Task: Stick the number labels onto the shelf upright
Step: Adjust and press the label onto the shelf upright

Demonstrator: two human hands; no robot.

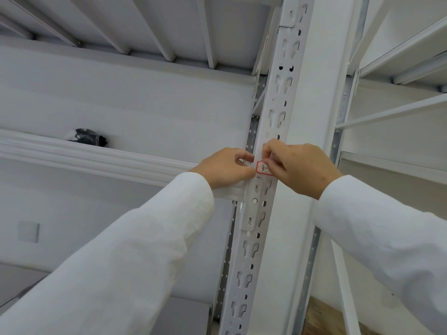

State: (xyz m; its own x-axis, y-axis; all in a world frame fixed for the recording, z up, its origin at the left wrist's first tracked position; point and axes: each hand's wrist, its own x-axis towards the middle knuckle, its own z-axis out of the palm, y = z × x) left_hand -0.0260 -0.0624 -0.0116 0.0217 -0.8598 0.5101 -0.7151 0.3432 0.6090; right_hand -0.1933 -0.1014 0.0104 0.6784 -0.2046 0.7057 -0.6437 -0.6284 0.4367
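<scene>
shelf contents: i see one dark crumpled thing, maybe a black bag [89, 138], lying on the upper shelf level behind the white beam [96, 158], well left of my hands. can't tell what it is.
label: small white number label [262, 168] with a red border and handwritten marks, sits on the front face of the shelf upright [278, 100], just above the beam connector bracket [254, 204]. right part of it is covered by fingers.
left hand: my left hand [225, 169] has fingers curled, thumb and fingertips pinching at the left edge of the label, hand lying against the beam end.
right hand: my right hand [297, 168] has fingers curled down onto the label's top and right side, pinching or pressing it against the upright; can't tell which.
sleeves: both arms in white sleeves [135, 250], coming up from the bottom corners.
upright: white perforated post with keyhole slots, runs tilted from bottom centre to the top of the view.
racking: underside of a higher shelf deck [145, 25] with ribs overhead; a second white rack [399, 105] to the right.
room: pale wall [72, 97] behind the shelf, a square wall plate [28, 231] at lower left, a patch of wood floor [324, 315] at lower right.
</scene>
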